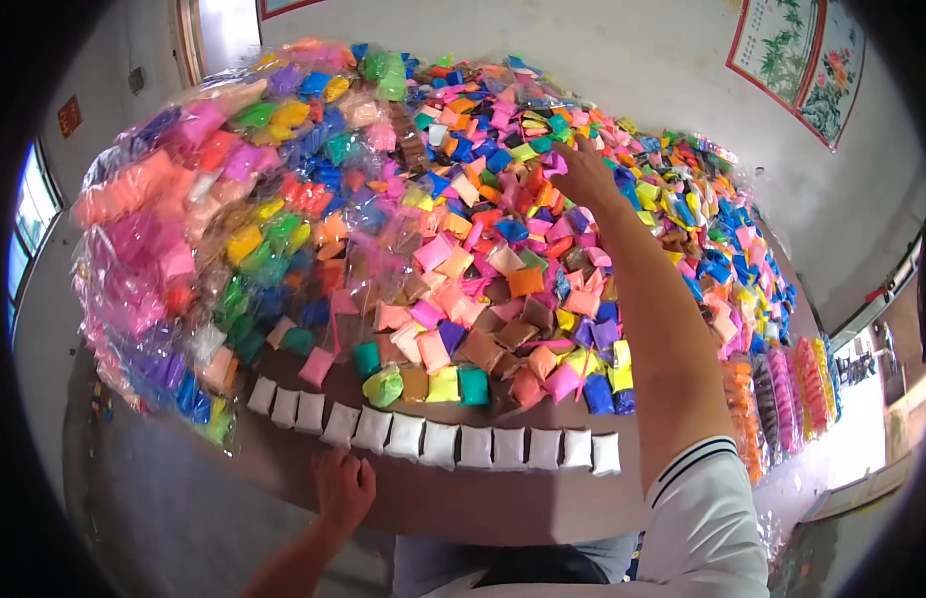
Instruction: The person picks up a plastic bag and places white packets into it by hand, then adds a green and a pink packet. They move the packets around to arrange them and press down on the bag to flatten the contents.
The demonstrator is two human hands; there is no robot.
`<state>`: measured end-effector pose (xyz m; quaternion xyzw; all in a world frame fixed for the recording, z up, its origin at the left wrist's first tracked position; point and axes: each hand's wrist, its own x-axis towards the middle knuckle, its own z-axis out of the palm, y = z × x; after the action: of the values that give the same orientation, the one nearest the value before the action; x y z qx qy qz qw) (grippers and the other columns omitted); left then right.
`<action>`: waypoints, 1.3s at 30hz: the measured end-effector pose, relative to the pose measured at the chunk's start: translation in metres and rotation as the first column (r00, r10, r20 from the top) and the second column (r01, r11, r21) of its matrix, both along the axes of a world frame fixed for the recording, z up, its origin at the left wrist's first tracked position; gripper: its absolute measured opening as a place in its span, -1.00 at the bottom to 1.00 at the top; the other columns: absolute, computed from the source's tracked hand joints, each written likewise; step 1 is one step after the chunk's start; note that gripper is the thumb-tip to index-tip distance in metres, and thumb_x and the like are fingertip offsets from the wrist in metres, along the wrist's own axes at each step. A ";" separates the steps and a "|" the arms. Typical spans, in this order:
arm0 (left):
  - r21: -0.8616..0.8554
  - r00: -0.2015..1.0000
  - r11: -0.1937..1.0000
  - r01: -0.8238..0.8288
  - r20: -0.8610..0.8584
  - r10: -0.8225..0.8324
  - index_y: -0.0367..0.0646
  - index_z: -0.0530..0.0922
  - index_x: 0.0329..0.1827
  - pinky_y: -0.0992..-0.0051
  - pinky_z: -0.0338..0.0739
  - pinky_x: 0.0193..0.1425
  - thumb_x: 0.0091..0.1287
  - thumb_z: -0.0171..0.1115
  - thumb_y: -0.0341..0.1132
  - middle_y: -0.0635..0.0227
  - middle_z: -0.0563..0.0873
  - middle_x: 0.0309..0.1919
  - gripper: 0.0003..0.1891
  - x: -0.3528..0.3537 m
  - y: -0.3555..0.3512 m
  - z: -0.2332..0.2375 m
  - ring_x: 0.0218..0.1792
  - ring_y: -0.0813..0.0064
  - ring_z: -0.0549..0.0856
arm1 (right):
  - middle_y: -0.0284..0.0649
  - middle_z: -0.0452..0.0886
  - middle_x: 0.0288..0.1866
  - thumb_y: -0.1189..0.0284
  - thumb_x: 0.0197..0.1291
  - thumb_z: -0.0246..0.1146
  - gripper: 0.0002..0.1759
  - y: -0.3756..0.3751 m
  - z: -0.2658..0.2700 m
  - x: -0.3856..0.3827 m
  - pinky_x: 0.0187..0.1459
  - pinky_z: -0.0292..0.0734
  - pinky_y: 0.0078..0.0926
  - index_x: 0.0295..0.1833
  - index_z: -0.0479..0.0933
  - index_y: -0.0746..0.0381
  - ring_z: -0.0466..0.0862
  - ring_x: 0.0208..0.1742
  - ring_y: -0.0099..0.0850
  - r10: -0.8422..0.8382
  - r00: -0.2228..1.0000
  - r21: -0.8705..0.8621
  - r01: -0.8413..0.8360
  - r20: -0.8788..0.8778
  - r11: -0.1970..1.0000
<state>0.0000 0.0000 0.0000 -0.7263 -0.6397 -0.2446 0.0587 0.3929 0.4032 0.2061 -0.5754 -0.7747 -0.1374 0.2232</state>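
Note:
A long row of white packets (407,436) lies side by side along the near part of the brown table (463,503). My left hand (344,488) rests at the table's front edge, just below the row, its fingers curled; whether anything is under them is hidden. Stretched far forward, my right hand (585,171) reaches into the big heap of coloured packets (528,282). A purple-pink packet (556,164) lies at its fingertips, and its grip on that packet is too small to make out.
Clear plastic bags of coloured packets (134,239) are piled at the left. Long bagged rows of packets (782,399) stand at the right edge. A wall with framed pictures (797,60) rises behind the heap.

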 end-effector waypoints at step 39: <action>-0.273 0.996 0.961 0.036 0.093 -0.011 -0.07 0.36 -0.54 0.13 0.24 -0.25 0.25 0.22 -0.32 0.22 0.43 -0.44 -0.75 0.000 0.026 0.017 -0.39 0.16 0.44 | -0.07 0.15 0.53 0.22 0.05 0.32 -0.22 0.266 -0.008 -0.104 0.38 0.24 0.13 0.44 0.28 -0.03 0.17 0.52 -0.01 -0.195 0.927 0.247 0.117 0.321 0.962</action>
<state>-0.0001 0.0258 0.0171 -0.7232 -0.6607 -0.1870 -0.0746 0.2886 0.6690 0.1986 -0.5740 -0.7328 -0.3388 0.1369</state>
